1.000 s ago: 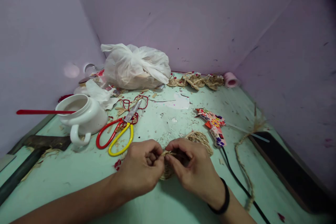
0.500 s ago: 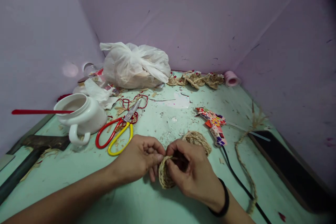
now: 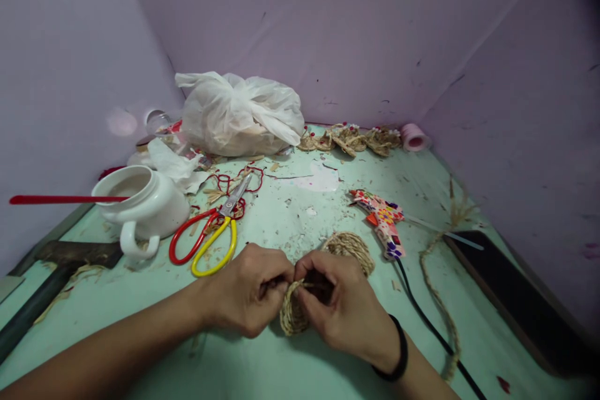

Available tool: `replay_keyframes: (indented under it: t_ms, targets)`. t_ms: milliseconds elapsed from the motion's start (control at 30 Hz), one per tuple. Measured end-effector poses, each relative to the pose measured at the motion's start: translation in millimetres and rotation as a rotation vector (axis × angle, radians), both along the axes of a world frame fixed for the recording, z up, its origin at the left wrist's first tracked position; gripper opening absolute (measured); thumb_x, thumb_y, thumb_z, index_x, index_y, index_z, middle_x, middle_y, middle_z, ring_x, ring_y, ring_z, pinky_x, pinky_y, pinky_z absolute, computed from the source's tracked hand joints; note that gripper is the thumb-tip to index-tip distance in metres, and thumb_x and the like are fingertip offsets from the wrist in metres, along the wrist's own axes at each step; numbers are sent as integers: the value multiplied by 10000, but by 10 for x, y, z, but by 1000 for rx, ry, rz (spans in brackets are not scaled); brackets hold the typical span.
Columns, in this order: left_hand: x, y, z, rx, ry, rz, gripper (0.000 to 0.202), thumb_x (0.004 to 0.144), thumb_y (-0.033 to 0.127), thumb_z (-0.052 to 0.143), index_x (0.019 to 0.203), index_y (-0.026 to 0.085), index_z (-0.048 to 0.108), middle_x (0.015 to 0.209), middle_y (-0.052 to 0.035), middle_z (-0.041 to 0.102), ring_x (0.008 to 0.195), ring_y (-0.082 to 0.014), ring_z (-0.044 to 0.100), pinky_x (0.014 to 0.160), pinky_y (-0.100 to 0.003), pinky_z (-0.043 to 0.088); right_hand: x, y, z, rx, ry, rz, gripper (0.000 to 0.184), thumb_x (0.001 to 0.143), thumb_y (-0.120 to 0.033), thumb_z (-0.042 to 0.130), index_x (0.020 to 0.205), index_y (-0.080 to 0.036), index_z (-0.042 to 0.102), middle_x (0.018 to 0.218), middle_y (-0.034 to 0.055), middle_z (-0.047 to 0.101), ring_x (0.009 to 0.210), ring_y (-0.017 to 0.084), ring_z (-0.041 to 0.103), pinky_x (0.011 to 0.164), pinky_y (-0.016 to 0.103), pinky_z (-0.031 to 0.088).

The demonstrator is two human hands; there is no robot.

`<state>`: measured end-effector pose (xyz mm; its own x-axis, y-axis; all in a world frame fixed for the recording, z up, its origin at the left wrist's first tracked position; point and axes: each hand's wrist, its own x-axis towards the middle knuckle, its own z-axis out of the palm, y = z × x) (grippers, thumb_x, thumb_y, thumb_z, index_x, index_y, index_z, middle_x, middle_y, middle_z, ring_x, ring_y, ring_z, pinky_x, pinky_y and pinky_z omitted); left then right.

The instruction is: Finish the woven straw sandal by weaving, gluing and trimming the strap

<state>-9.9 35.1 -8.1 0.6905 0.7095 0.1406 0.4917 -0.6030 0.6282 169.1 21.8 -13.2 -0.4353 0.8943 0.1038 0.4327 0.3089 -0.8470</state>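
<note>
My right hand [image 3: 330, 300] pinches the upper edge of a small coiled piece of braided straw cord [image 3: 293, 312], which is tilted on its side just above the table. Right beside it, my left hand [image 3: 257, 290] is closed with its fingertips meeting the right hand's at the cord's top; what lies between the left fingers is hidden. Behind the right hand rests a second coil of straw rope [image 3: 351, 249], partly covered by it. A glue gun [image 3: 382, 219] with a flowered wrapping lies to the right of that coil.
Left of my hands lie red-and-yellow scissors [image 3: 213, 231], a white pot [image 3: 145, 206] with a red stick, and a hammer [image 3: 77, 256]. A tied plastic bag [image 3: 241, 115] and straw ornaments [image 3: 351, 140] line the back. A dark phone-like slab [image 3: 510, 300] and loose braid [image 3: 435, 290] lie right.
My left hand has turned and its fingers have curled in from a looser spread to a closed pinch. The right hand keeps its hold on the coiled cord.
</note>
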Motion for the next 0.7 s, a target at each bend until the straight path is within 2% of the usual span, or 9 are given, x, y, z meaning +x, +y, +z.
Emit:
replay_keyframes:
  t_ms: [100, 200, 267, 367, 433, 500, 600, 700]
  targets:
    - [10, -2, -33, -34, 32, 7, 137, 725, 105, 428, 746, 132, 561, 619, -19, 552, 538, -113, 485, 532, -216, 364, 20, -1, 31, -39, -18, 47, 123, 640, -81, 499, 713, -175, 531, 531, -54, 482, 452, 72, 418, 432, 183, 315]
    - [-6, 27, -17, -92, 38, -13, 168, 754, 114, 415, 799, 124, 577, 710, -49, 591, 643, -138, 536, 607, -230, 397, 37, 8, 63, -57, -32, 73, 130, 633, -74, 499, 708, -175, 533, 519, -61, 467, 441, 67, 400, 422, 181, 301]
    - [-17, 44, 13, -160, -8, 50, 199, 767, 118, 403, 804, 132, 598, 708, -42, 595, 651, -134, 538, 614, -228, 404, 42, 21, 68, -58, -27, 67, 129, 638, -73, 500, 710, -174, 536, 526, -58, 471, 448, 68, 407, 428, 179, 307]
    - [-6, 44, 66, -419, -120, 240, 221, 781, 170, 418, 841, 139, 629, 579, 7, 540, 535, -103, 493, 502, -193, 375, 42, 41, 50, -78, -2, 65, 148, 657, -68, 494, 751, -177, 532, 536, -58, 468, 456, 68, 413, 427, 175, 310]
    - [31, 29, 88, -651, -184, 302, 220, 769, 261, 474, 824, 120, 634, 499, 33, 487, 443, -82, 444, 419, -176, 329, 41, 49, 35, -107, 18, 79, 161, 679, -74, 491, 797, -181, 516, 545, -61, 467, 457, 68, 414, 421, 174, 305]
    - [81, 13, 87, -827, -217, 363, 230, 720, 325, 539, 740, 109, 615, 426, 51, 456, 358, -64, 392, 357, -164, 287, 43, 50, 29, -119, 22, 88, 164, 697, -83, 494, 824, -187, 492, 562, -60, 475, 467, 71, 426, 425, 176, 308]
    - [139, -3, 39, -1000, -252, 500, 208, 673, 330, 578, 630, 128, 560, 326, 62, 439, 256, -43, 315, 286, -147, 218, 53, 47, 34, -83, -23, 80, 189, 710, -88, 498, 866, -192, 471, 580, -55, 493, 487, 83, 455, 447, 188, 330]
    - [153, -12, -33, -1129, -371, 460, 271, 699, 380, 567, 607, 126, 561, 320, 36, 479, 229, -36, 314, 259, -137, 206, 65, 58, 27, -8, -73, 54, 265, 714, -89, 505, 957, -185, 465, 649, -24, 547, 553, 110, 514, 492, 213, 376]
